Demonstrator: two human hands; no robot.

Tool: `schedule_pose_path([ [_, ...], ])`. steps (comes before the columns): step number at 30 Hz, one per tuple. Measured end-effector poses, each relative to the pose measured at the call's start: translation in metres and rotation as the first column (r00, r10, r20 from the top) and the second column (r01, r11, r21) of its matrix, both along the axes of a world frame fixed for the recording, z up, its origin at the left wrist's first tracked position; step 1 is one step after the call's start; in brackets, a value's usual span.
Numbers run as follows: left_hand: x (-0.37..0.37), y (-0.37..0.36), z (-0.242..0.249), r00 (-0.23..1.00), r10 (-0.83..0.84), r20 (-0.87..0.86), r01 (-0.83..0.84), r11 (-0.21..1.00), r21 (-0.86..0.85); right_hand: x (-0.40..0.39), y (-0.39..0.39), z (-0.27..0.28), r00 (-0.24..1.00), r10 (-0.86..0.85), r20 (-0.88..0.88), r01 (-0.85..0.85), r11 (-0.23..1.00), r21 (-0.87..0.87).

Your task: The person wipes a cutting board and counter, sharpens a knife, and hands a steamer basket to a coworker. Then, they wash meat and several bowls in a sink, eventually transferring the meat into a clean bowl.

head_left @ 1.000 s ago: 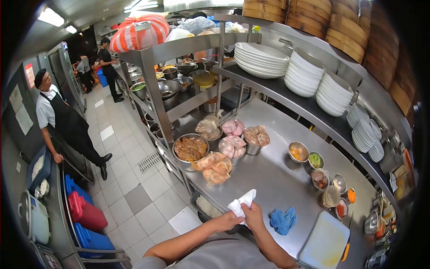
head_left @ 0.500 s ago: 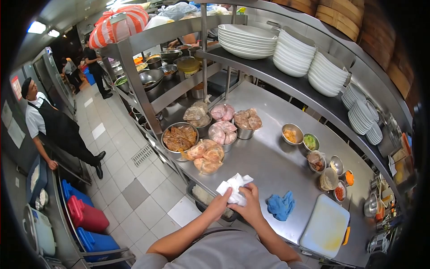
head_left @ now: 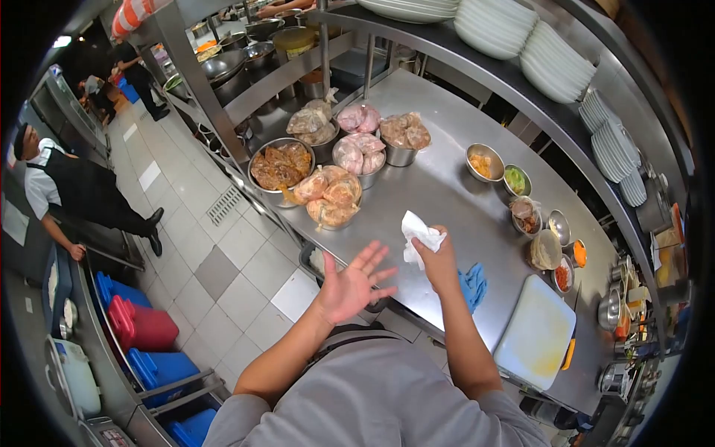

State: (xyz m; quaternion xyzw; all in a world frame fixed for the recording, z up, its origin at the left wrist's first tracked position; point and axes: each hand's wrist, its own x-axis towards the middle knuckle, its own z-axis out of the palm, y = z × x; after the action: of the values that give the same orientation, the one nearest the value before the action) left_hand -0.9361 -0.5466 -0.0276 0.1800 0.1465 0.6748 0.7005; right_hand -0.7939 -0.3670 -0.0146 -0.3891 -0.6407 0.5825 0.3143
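My right hand (head_left: pixel 437 262) is closed around a crumpled white paper towel (head_left: pixel 418 237) above the steel counter (head_left: pixel 439 201). Palm up and fingers spread, my left hand (head_left: pixel 354 283) is empty near the counter's front edge. A blue cloth (head_left: pixel 472 286) lies on the counter just right of my right wrist, partly hidden by the forearm. Beyond my left hand sits a bag of orange-tinted raw meat (head_left: pixel 331 197), beside a metal bowl of brown marinated meat (head_left: pixel 281 165).
A white cutting board (head_left: pixel 536 331) lies at the right, with an orange-handled knife (head_left: pixel 568 353) beside it. Small bowls of chopped ingredients, including an orange one (head_left: pixel 485 162), line the back. Stacked white plates (head_left: pixel 555 59) fill the shelf. A person in a black apron (head_left: pixel 78 186) stands at left.
My hands have come apart. The left has let go of the paper towel and opened, while the right keeps it and has moved slightly up and right. The view has tilted downward.
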Motion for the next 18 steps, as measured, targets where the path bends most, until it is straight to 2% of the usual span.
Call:
schedule_pose_path([
  [1,-0.003,-0.001,-0.001,0.996,0.088,0.005,-0.088,0.995,-0.057,0.0,-0.005,0.002,1.0,0.008,0.002,-0.008,1.0,-0.004],
  [2,-0.004,-0.003,-0.002,0.985,0.173,0.004,-0.172,0.978,-0.115,0.005,-0.013,0.005,0.989,0.116,0.091,-0.122,0.991,0.057],
  [4,-0.005,-0.003,-0.013,0.982,0.186,-0.016,-0.186,0.974,-0.13,0.004,-0.032,0.002,0.917,0.331,0.224,-0.366,0.92,0.142],
  [5,-0.005,-0.002,-0.02,0.98,0.194,-0.036,-0.197,0.971,-0.139,0.001,-0.044,-0.001,0.894,0.404,0.195,-0.426,0.9,0.089],
  [6,-0.003,0.0,-0.018,0.985,0.15,-0.08,-0.153,0.988,-0.03,-0.007,-0.056,-0.013,0.905,0.421,0.057,-0.42,0.907,-0.034],
  [7,0.0,-0.001,-0.02,0.987,0.138,-0.077,-0.141,0.989,-0.034,-0.016,-0.066,-0.022,0.908,0.411,-0.084,-0.419,0.895,-0.156],
  [8,0.005,-0.005,-0.023,0.95,0.123,-0.289,-0.154,0.984,-0.088,-0.02,-0.071,-0.028,0.915,0.395,-0.083,-0.403,0.901,-0.16],
  [9,0.008,-0.006,-0.024,0.869,0.086,-0.487,-0.171,0.976,-0.134,-0.025,-0.074,-0.029,0.923,0.379,-0.061,-0.382,0.89,-0.248],
  [10,0.008,-0.005,-0.023,0.727,0.009,-0.686,-0.2,0.959,-0.199,-0.028,-0.076,-0.029,0.932,0.36,-0.038,-0.351,0.875,-0.333],
  [11,0.008,-0.004,-0.026,0.73,-0.013,-0.683,-0.169,0.965,-0.199,-0.03,-0.079,-0.028,0.943,0.331,-0.033,-0.323,0.886,-0.333],
  [13,0.011,-0.01,-0.038,0.688,0.129,-0.714,-0.165,0.986,0.019,-0.027,-0.087,-0.026,0.96,0.245,-0.136,-0.277,0.905,-0.322],
  [14,0.011,-0.012,-0.042,0.769,0.156,-0.619,-0.112,0.988,0.11,-0.025,-0.089,-0.026,0.969,0.213,-0.128,-0.244,0.915,-0.323],
  [15,0.011,-0.008,-0.035,0.78,0.129,-0.612,-0.08,0.991,0.107,-0.023,-0.093,-0.027,0.982,0.185,-0.03,-0.187,0.955,-0.231],
  [16,0.013,-0.003,-0.02,0.823,-0.038,-0.566,-0.028,0.994,-0.106,-0.019,-0.097,-0.029,0.987,0.146,0.071,-0.135,0.981,-0.139],
  [17,0.015,0.0,-0.015,0.85,-0.199,-0.488,0.041,0.948,-0.315,-0.015,-0.102,-0.03,0.99,0.111,0.083,-0.097,0.984,-0.149],
  [18,0.017,-0.003,-0.026,0.848,-0.235,-0.474,0.081,0.943,-0.323,-0.01,-0.106,-0.029,0.99,0.076,0.117,-0.062,0.991,-0.119],
])
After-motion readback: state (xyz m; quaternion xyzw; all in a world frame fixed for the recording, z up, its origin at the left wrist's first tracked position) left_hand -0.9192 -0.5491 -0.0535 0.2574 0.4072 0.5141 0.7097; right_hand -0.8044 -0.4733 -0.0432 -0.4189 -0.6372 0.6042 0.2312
